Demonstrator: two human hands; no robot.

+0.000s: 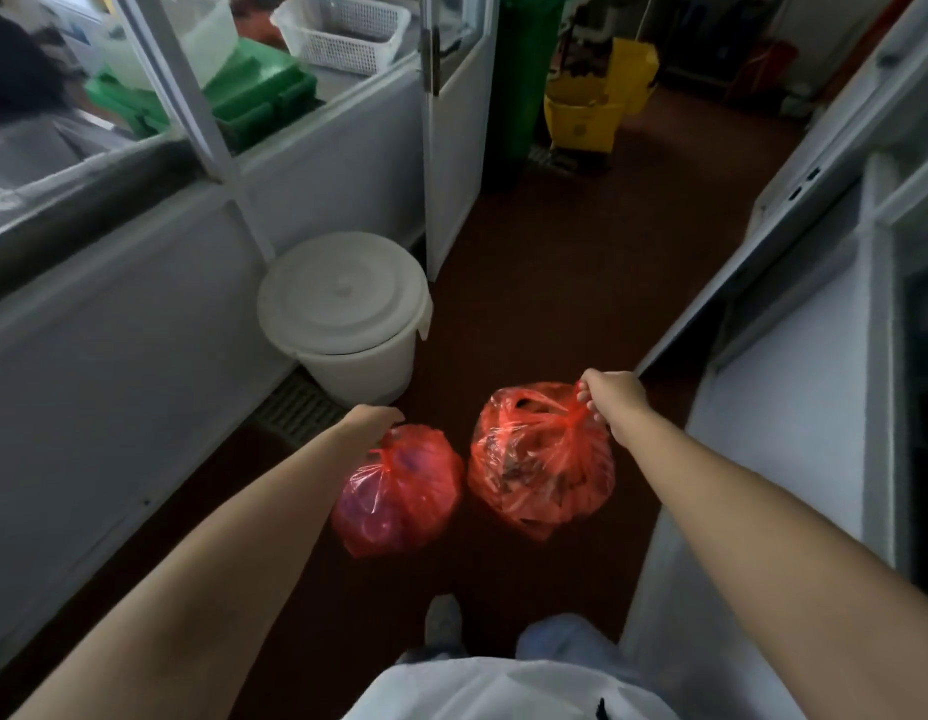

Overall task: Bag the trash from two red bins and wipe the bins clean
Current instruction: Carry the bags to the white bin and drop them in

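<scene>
I carry two tied red plastic trash bags above a dark red floor. My left hand grips the knotted top of the smaller, darker bag, which hangs below it. My right hand holds the tied handles of the larger bag, whose brown trash shows through the thin plastic. The two bags hang side by side, almost touching. No red bin is in view.
A white lidded bucket stands on the floor at the left wall. White partitions line both sides of a narrow corridor. Ahead are an open white door, a green wheeled bin and a yellow mop bucket.
</scene>
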